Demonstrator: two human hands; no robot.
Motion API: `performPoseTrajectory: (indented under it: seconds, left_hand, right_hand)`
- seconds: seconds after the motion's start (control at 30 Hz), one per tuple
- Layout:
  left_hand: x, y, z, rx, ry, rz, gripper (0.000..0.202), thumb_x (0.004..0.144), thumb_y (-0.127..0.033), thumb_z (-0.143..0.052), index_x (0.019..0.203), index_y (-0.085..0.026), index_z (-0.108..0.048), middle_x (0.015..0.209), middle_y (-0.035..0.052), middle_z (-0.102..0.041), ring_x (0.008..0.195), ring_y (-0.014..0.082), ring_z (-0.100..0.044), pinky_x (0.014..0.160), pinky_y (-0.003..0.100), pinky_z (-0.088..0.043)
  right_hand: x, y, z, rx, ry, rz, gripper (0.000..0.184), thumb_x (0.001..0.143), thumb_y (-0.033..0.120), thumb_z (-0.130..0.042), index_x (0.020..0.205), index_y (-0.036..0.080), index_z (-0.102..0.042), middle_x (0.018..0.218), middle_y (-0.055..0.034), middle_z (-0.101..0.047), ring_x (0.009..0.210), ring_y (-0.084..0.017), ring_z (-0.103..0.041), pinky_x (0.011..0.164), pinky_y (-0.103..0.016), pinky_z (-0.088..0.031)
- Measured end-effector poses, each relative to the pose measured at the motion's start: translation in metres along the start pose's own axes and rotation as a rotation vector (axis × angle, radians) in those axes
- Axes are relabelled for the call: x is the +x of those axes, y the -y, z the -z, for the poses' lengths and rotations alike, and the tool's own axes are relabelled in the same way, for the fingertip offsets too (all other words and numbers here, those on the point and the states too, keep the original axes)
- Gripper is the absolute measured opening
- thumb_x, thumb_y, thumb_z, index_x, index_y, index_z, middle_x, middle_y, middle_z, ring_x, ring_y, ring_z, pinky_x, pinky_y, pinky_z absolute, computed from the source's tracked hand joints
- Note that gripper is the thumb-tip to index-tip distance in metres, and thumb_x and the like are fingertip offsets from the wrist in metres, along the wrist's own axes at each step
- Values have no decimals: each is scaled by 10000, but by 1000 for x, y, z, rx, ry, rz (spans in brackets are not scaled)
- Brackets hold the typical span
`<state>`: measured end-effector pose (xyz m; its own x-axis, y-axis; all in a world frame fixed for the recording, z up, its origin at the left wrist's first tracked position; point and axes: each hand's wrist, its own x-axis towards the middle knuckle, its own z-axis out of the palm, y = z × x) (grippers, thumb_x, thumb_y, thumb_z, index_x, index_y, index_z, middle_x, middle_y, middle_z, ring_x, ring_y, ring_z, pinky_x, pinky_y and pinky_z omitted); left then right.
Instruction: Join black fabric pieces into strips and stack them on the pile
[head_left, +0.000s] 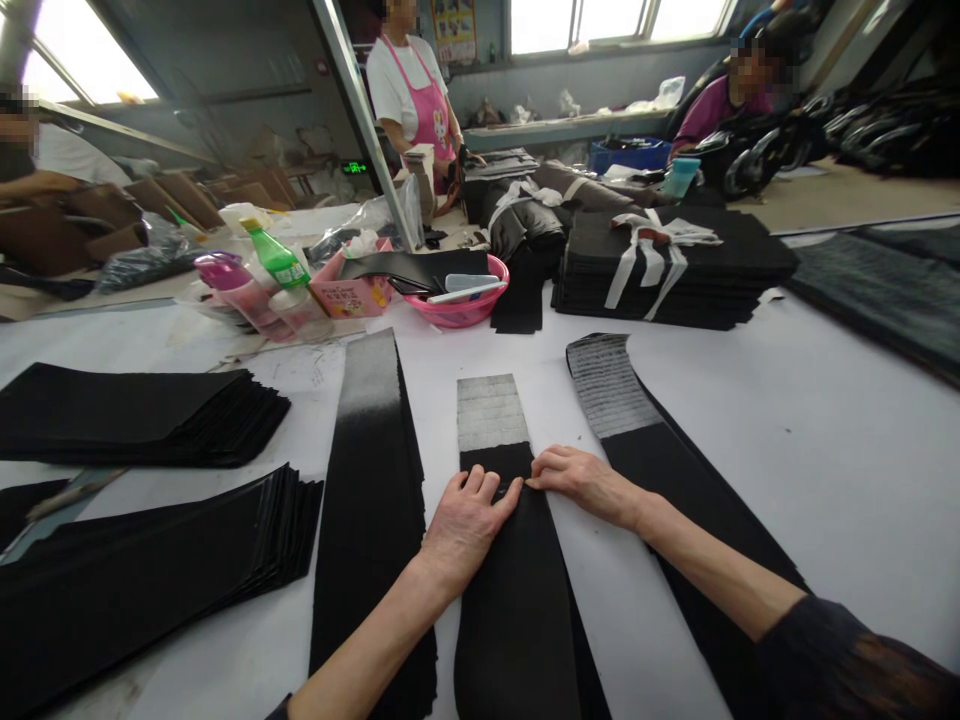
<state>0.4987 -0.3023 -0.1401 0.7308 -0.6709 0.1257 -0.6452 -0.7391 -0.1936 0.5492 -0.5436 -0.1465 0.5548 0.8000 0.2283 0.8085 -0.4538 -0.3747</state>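
A black strip of sheet material [517,600] runs up the middle of the table, with a greyish band [491,412] at its far end. My left hand [463,525] lies over the strip just below that band, fingers bent and thumb against its edge line. At the strip's right edge, my right hand [577,482] has its fingers pinched together on the material, close to the left thumb. What lies under the fingertips is partly hidden. A stack of long black strips [371,500] lies to the left, and another stack [675,480] with a streaked grey end lies to the right.
Fanned black stacks [127,415] lie at far left. At the back stand a pink basin [457,312] of tools, a pink box [352,290], a green bottle [277,255] and a tied black bundle [675,265]. Several people work beyond the white table [825,450].
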Motion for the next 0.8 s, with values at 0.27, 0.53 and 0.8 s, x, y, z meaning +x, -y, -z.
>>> performPoseTrajectory:
  seconds: [0.27, 0.53, 0.8]
  left_hand:
    - [-2, 0, 0, -17, -22, -2, 529, 883, -86, -533, 1375, -245, -417, 1082, 99, -548, 1083, 263, -509, 899, 437, -464]
    - [-2, 1, -4, -55, -83, -8, 506, 890, -84, -519, 1359, -255, -431, 1054, 89, -556, 1060, 256, -529, 888, 443, -480]
    - [-11, 14, -9, -322, -160, 101, 210, 945, -127, -459, 1125, -159, -561, 971, 61, -575, 944, 186, -576, 848, 332, -527]
  right_hand:
    - [-13, 3, 2, 52, -26, -99, 244, 980, 251, -459, 1103, 261, -669, 1085, -36, -617, 1041, -158, -562, 901, -289, -472]
    - [-4, 22, 13, -53, -153, -224, 212, 965, 227, -486, 1071, 228, -669, 1008, -50, -646, 942, -169, -572, 824, -302, -490]
    - [19, 37, -27, -172, -130, -210, 245, 902, 243, -603, 1145, 228, -629, 982, -48, -621, 929, -196, -554, 811, -335, -463]
